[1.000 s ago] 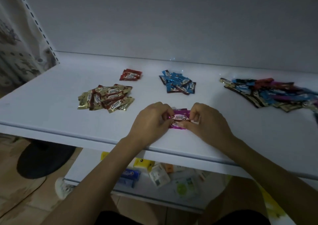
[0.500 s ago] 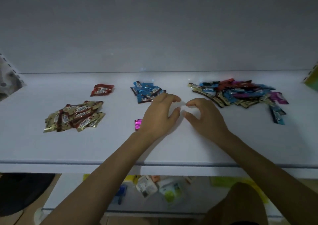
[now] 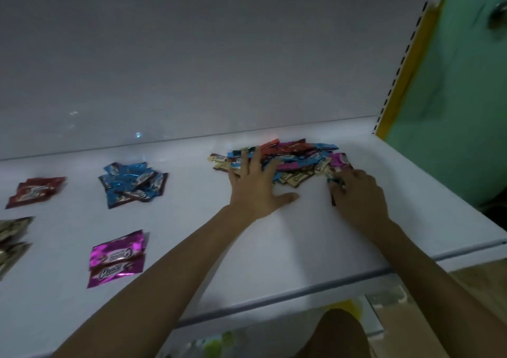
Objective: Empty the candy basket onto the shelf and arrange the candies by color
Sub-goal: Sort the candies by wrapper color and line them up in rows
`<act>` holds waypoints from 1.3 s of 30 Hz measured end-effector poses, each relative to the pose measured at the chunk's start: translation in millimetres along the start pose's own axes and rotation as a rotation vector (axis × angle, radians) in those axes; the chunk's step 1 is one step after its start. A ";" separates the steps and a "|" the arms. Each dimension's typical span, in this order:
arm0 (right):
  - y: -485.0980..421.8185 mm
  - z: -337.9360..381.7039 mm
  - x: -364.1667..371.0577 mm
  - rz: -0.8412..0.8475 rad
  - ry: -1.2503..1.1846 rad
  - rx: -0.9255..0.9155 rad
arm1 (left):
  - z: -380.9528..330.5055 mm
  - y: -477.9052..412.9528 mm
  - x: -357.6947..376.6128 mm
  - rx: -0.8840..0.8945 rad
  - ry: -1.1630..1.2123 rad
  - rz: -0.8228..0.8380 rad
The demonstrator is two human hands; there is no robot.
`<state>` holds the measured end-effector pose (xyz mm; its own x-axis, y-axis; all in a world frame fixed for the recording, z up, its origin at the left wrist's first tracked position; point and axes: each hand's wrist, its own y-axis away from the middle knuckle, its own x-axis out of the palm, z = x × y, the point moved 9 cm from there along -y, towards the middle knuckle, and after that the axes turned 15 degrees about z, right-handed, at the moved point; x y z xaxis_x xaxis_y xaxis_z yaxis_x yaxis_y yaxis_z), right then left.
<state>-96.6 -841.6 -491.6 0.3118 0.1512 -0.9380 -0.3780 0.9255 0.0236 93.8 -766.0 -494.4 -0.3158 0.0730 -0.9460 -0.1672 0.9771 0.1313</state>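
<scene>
A mixed pile of candies (image 3: 297, 157) in blue, pink, red and gold wrappers lies at the back right of the white shelf (image 3: 274, 248). My left hand (image 3: 255, 190) lies flat with spread fingers on the pile's left part. My right hand (image 3: 356, 196) has curled fingers pinching a candy (image 3: 332, 180) at the pile's right front edge. Sorted groups sit to the left: blue candies (image 3: 134, 183), red candies (image 3: 34, 191), pink candies (image 3: 118, 257) near the front, and gold candies (image 3: 12, 237) cut off by the left edge. No basket is in view.
A yellow slotted upright (image 3: 397, 83) and a green panel (image 3: 452, 111) bound the shelf on the right. The grey back wall (image 3: 192, 69) closes the rear. Below the front edge a lower shelf (image 3: 219, 344) holds blurred packets.
Both hands left the pink candies and moved right and back to the mixed pile. The view swung right; the pink group now lies at the front left.
</scene>
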 end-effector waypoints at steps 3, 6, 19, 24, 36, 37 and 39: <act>-20.0 9.4 8.4 0.020 -0.044 -0.036 | 10.5 -18.6 9.5 -0.091 0.012 0.085; -45.9 43.1 27.0 0.109 -0.257 -0.148 | 0.8 -26.9 16.4 -0.015 0.013 0.119; -45.4 56.8 42.7 0.242 -1.413 -0.086 | -12.5 -38.7 19.8 0.072 0.066 0.021; -48.8 37.1 35.8 0.106 -1.343 -0.027 | -8.7 -33.4 10.3 0.114 0.111 -0.122; -34.6 34.6 10.4 -0.099 -0.796 -0.126 | -16.2 -6.1 -19.0 0.209 -0.145 -0.440; -33.8 34.3 8.4 -0.112 -0.762 -0.131 | -16.4 -5.5 -19.4 0.208 -0.181 -0.476; -33.0 33.7 6.8 -0.122 -0.727 -0.125 | -9.8 -11.8 -17.4 0.154 -0.183 -0.443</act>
<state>-52.7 -859.3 -487.1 0.8393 0.2815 -0.4652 -0.3865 0.9106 -0.1463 92.1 -780.8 -476.5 -0.0740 -0.3354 -0.9392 -0.1042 0.9392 -0.3272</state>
